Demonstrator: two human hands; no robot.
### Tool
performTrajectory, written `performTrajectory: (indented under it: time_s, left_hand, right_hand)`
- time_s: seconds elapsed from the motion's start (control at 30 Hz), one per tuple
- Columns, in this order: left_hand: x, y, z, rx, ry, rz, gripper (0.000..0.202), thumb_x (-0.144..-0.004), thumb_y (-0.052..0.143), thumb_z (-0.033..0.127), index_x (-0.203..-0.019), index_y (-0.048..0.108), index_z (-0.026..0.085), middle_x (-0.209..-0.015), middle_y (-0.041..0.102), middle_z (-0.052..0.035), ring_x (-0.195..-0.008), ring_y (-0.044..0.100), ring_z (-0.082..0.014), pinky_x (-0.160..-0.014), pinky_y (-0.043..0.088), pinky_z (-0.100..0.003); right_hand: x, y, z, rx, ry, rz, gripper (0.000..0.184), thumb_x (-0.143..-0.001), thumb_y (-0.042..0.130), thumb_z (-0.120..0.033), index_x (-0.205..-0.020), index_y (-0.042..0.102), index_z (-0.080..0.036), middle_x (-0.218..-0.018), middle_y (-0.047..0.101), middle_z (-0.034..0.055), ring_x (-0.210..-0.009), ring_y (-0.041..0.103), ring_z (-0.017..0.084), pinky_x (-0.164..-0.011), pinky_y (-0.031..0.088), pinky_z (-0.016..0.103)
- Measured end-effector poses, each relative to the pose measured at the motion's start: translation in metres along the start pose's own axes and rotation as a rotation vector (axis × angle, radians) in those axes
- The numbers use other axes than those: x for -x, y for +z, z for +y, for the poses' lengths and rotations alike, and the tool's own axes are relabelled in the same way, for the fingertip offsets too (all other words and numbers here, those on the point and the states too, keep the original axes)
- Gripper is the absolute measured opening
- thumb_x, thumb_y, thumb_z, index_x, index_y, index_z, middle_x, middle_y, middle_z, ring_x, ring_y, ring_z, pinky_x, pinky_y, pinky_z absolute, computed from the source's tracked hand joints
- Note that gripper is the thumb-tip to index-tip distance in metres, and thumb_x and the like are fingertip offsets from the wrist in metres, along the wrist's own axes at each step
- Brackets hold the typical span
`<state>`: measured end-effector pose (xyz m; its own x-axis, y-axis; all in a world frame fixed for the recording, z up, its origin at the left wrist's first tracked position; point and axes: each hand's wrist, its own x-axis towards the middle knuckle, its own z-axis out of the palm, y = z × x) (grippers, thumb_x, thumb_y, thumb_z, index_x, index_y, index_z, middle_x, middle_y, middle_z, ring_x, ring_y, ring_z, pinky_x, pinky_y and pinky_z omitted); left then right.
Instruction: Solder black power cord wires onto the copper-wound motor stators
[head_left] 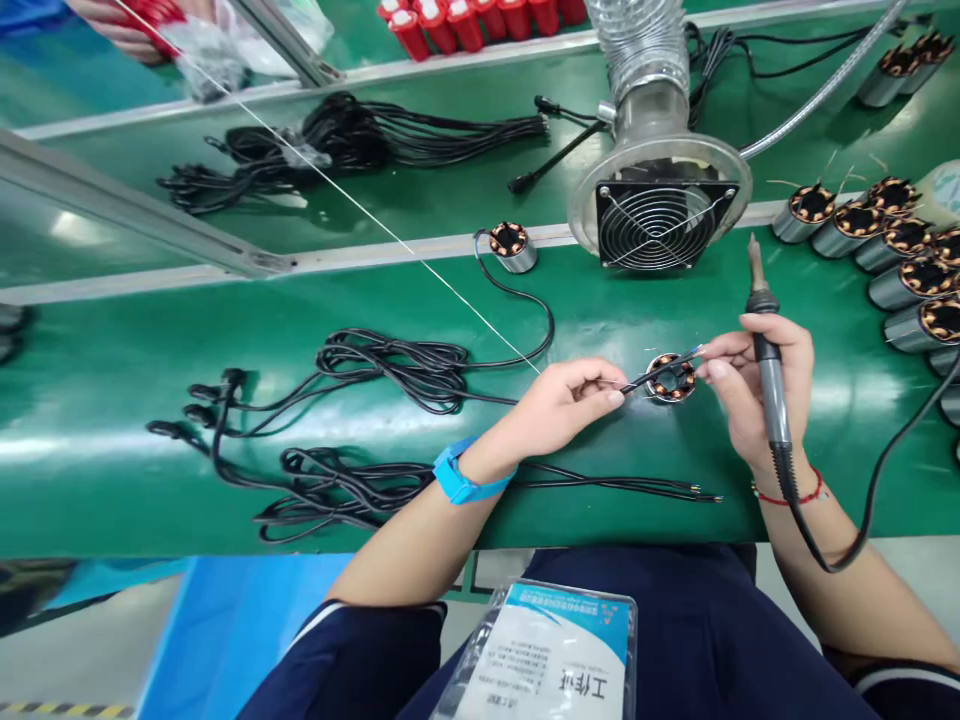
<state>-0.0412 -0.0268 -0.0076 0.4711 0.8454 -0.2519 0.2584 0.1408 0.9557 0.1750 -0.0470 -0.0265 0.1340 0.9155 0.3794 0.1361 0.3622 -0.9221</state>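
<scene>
My left hand (pixel 566 405) pinches a black cable (pixel 643 381) near its stripped end. A thin pale wire (pixel 420 260), probably solder, runs from the upper left down to this hand. In my right hand (pixel 757 400) lies a grey soldering iron (pixel 772 400), its tip pointing up and away from me. The thumb and fingertips of that hand close at the cable's small coloured wire ends. Below the cable stands a motor stator (pixel 679 390), a silver ring with copper windings; the cable crosses over it and hides part of it.
A fume extractor fan (pixel 667 225) hangs ahead. Several stators (pixel 859 225) stand at right, another stator (pixel 514 250) behind with a cable. Coiled black cables (pixel 390 365) lie at left, a cable bundle (pixel 337 140) beyond. Another person's hand (pixel 127 30) is at upper left.
</scene>
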Motion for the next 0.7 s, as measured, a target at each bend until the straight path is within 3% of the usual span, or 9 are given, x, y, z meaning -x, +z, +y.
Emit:
performTrajectory:
  time_s: [0.37,0.53,0.7]
  left_hand:
    - [-0.001,0.000,-0.004,-0.085,-0.044,-0.016,0.025,-0.078,0.063,0.040,-0.082,0.064,0.015,-0.069,0.053,0.0004,-0.062,0.043,-0.0104,-0.058,0.035,-0.023]
    - [0.001,-0.005,0.003,-0.197,0.044,-0.063,0.021,-0.084,0.054,0.034,-0.082,0.067,0.018,-0.078,0.062,-0.0019,-0.071,0.054,-0.0134,-0.069,0.042,-0.025]
    - [0.002,-0.015,-0.003,-0.327,0.040,-0.087,0.027,-0.089,0.048,0.035,-0.083,0.070,0.021,-0.077,0.067,-0.0019,-0.068,0.059,-0.0151,-0.065,0.046,-0.024]
  right_hand:
    - [0.004,0.007,-0.005,-0.154,0.113,-0.070,0.036,-0.085,0.064,-0.026,-0.116,0.045,-0.028,-0.087,0.066,-0.0042,-0.069,0.068,0.010,-0.064,0.059,0.026]
    - [0.007,0.013,-0.007,-0.243,0.117,-0.040,0.037,-0.086,0.062,-0.022,-0.117,0.043,-0.029,-0.093,0.068,-0.0021,-0.073,0.069,0.010,-0.065,0.059,0.024]
    - [0.009,0.020,-0.002,-0.257,0.134,-0.119,0.026,-0.092,0.054,-0.036,-0.114,0.041,-0.029,-0.084,0.067,-0.0013,-0.068,0.066,0.012,-0.064,0.061,0.029]
